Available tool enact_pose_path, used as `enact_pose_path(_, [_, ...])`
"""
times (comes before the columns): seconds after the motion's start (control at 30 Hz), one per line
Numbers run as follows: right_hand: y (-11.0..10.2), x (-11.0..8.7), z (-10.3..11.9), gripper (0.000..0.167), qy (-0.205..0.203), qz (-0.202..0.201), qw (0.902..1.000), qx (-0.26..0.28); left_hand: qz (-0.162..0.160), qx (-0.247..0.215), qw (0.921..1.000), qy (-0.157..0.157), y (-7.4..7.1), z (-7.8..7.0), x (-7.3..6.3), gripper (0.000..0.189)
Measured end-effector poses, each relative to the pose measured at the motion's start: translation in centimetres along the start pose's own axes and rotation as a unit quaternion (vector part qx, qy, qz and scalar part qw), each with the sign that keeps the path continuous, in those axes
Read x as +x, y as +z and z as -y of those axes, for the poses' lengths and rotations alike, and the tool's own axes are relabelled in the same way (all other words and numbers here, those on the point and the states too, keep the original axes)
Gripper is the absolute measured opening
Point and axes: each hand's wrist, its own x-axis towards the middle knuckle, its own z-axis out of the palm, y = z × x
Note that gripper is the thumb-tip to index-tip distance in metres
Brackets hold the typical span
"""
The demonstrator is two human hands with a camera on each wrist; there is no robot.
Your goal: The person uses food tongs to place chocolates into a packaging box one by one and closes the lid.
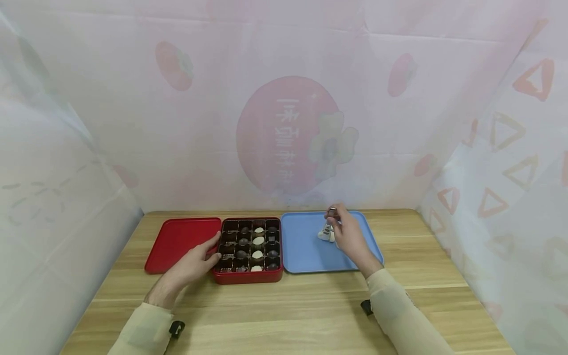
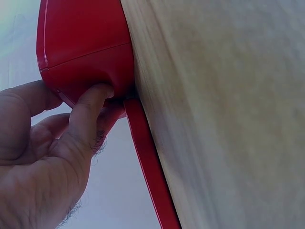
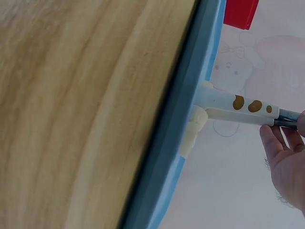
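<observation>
My right hand (image 1: 350, 239) grips the metal end of a pair of tongs (image 3: 255, 106), white with brown spots. The tongs point down at the blue tray (image 1: 306, 264). Several pale, rounded pieces (image 3: 198, 117) show at their lower end; whether the tips pinch one cannot be told. My left hand (image 1: 195, 261) rests against the left side of a red box (image 1: 248, 278), its thumb (image 2: 97, 95) and fingers touching the wall. Inside the box, a dark divided insert holds chocolates, with a column of white ones (image 1: 258, 240) among dark ones (image 1: 241, 254).
A flat red lid (image 1: 177, 241) lies left of the box, partly under my left forearm. Box and blue tray stand side by side on the wooden table (image 1: 275, 320). Printed cloth (image 1: 213, 148) hangs behind the table and on both sides.
</observation>
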Motion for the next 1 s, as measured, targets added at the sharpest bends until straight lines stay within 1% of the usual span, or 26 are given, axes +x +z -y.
enact_pose_path(0.23, [0.1, 0.0, 0.2, 0.013, -0.013, -0.010, 0.9999, -0.006, 0.001, -0.004, 1.0000, 0.002, 0.1, 0.1, 0.1, 0.079])
enact_pose_path(0.4, [0.6, -0.1, 1.2, 0.012, -0.037, -0.022, 0.9990, -0.010, 0.000, -0.001, 1.0000, 0.005, 0.0, 0.1, 0.1, 0.079])
enact_pose_path(0.63, [1.4, -0.2, 3.8, 0.010, -0.073, -0.028, 0.9967, -0.019, -0.002, 0.001, 1.0000, 0.001, 0.0, 0.0, 0.0, 0.078])
enact_pose_path(0.77, [1.9, -0.1, 5.5, 0.012, -0.093, -0.029, 0.9952, -0.011, -0.001, 0.006, 1.0000, 0.001, 0.0, -0.1, 0.0, 0.078])
enact_pose_path(1.0, [3.1, 0.5, 8.3, 0.014, -0.107, -0.018, 0.9941, 0.000, 0.000, 0.004, 1.0000, 0.000, 0.0, -0.2, -0.1, 0.078])
